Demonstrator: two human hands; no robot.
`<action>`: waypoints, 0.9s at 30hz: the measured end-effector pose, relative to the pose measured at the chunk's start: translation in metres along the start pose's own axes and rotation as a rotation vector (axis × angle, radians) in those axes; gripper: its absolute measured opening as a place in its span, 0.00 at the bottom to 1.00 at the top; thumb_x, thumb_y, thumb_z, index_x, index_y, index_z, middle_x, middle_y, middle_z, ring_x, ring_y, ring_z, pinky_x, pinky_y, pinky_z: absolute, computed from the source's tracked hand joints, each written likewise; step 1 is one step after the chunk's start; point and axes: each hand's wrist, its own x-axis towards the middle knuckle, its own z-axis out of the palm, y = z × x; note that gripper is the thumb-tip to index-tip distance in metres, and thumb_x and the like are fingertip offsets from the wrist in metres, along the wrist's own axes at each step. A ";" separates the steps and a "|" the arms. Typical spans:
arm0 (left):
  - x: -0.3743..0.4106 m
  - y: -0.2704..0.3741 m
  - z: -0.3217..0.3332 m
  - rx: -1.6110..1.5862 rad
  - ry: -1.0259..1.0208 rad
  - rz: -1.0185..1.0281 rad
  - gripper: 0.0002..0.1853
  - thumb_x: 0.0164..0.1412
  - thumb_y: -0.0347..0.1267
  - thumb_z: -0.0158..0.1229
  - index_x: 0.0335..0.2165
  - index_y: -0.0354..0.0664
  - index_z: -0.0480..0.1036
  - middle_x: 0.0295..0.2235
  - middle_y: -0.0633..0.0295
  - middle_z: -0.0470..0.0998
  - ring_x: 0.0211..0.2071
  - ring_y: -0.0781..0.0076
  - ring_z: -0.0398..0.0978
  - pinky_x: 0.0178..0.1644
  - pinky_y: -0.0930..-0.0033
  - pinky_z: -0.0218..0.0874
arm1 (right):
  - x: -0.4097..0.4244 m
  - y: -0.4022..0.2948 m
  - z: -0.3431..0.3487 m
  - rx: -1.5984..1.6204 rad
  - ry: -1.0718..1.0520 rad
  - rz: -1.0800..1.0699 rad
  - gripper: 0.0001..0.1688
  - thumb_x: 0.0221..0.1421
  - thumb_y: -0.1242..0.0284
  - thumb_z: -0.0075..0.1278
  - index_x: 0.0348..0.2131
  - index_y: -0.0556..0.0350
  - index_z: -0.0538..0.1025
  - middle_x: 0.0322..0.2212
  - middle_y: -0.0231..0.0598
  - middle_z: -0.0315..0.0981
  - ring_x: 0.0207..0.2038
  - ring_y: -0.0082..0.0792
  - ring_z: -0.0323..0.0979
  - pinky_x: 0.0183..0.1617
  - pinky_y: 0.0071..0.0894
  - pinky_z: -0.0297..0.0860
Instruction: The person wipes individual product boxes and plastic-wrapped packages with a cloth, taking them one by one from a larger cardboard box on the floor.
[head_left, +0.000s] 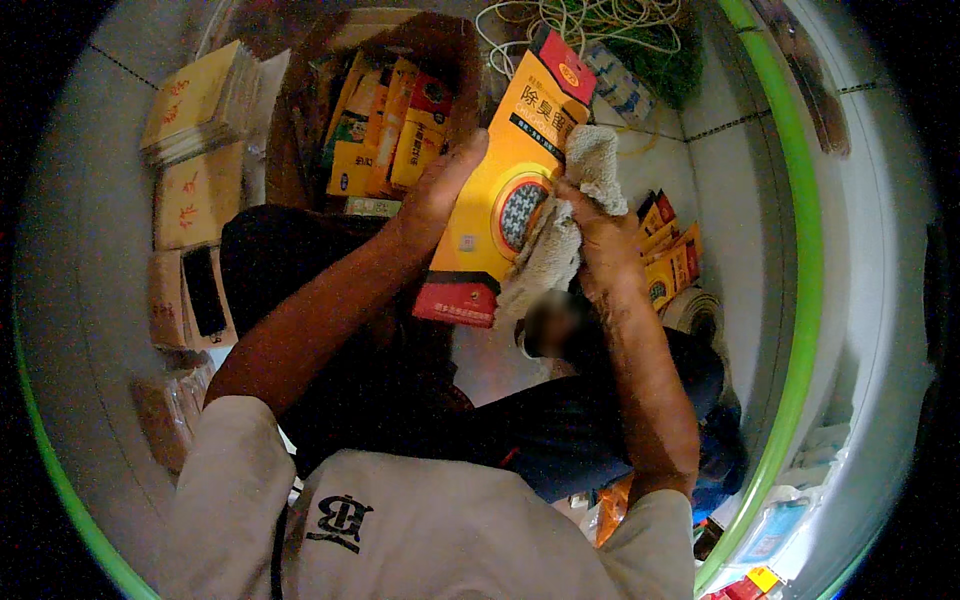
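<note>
A long, flat yellow-and-red insole packet (480, 202) is tilted in front of me. Its round printed area shows a black-and-white houndstooth pattern, and it bears writing. My left hand (442, 180) grips its left edge, the thumb lying along the front. Bunched in my right hand (607, 240) is an off-white cloth (555, 251), pressed against the packet's right edge. Part of the cloth sticks out above the knuckles. Beyond my left hand, an open cardboard box (300, 142) holds several similar yellow packets (382, 139) standing on edge.
Stacks of kraft-paper booklets (199, 105) line the left, with a dark flat object (202, 292) on one. More yellow packets (671, 255) stand at right beside a beige roll (694, 315). Pale cord (585, 22) and green netting (667, 67) lie at the back. My bent legs (322, 360) flank the floor.
</note>
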 end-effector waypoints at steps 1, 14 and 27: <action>0.043 0.004 0.016 -0.076 -0.032 -0.003 0.26 0.68 0.49 0.41 0.52 0.40 0.67 0.44 0.58 0.75 0.43 0.70 0.74 0.49 0.68 0.65 | 0.034 -0.019 -0.016 -0.046 -0.024 -0.073 0.18 0.54 0.73 0.58 0.45 0.62 0.76 0.38 0.39 0.77 0.38 0.31 0.74 0.43 0.31 0.70; -0.187 -0.062 -0.040 -0.434 -0.383 -0.191 0.34 0.67 0.56 0.37 0.56 0.39 0.62 0.49 0.54 0.72 0.48 0.63 0.72 0.54 0.62 0.64 | -0.196 0.194 0.058 -0.937 0.305 -0.947 0.37 0.53 0.61 0.58 0.55 0.64 0.65 0.51 0.54 0.65 0.49 0.48 0.68 0.54 0.40 0.65; -0.357 -0.086 -0.086 -0.435 -0.364 -0.414 0.35 0.65 0.56 0.41 0.55 0.37 0.61 0.45 0.48 0.74 0.42 0.54 0.76 0.46 0.51 0.71 | -0.344 0.269 0.125 -1.109 -0.121 -1.477 0.41 0.31 0.70 0.65 0.51 0.50 0.73 0.52 0.47 0.66 0.50 0.50 0.68 0.52 0.47 0.67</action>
